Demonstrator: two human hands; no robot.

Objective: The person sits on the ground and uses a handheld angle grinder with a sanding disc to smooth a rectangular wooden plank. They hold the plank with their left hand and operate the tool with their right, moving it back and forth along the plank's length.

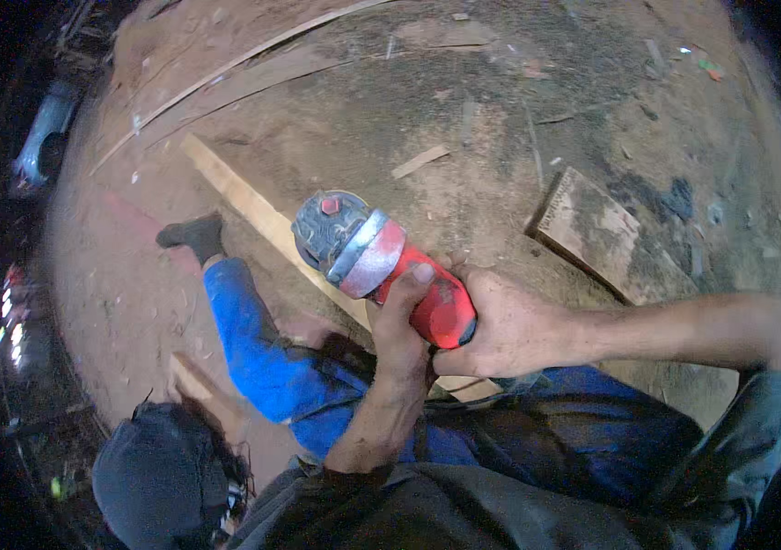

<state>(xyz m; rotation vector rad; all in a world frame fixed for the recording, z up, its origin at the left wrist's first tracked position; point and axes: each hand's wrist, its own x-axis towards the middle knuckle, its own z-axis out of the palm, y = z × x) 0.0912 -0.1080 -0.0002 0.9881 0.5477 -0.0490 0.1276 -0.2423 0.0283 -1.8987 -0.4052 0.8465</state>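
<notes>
Both hands are around a red angle grinder with a worn dark head, a red button on top and a silvery band behind the head. My left hand grips the body from the near side, its thumb lying across the top. At the rear end of the body, my right hand is wrapped around the other side. The tool's head points to the upper left, over a long pale wooden beam. What sits under the head is mostly hidden.
A leg in blue trousers with a dark shoe stretches left of the beam. A person's dark cap shows at lower left. On the dirt floor lie a wooden block, a small wood offcut and a long thin strip.
</notes>
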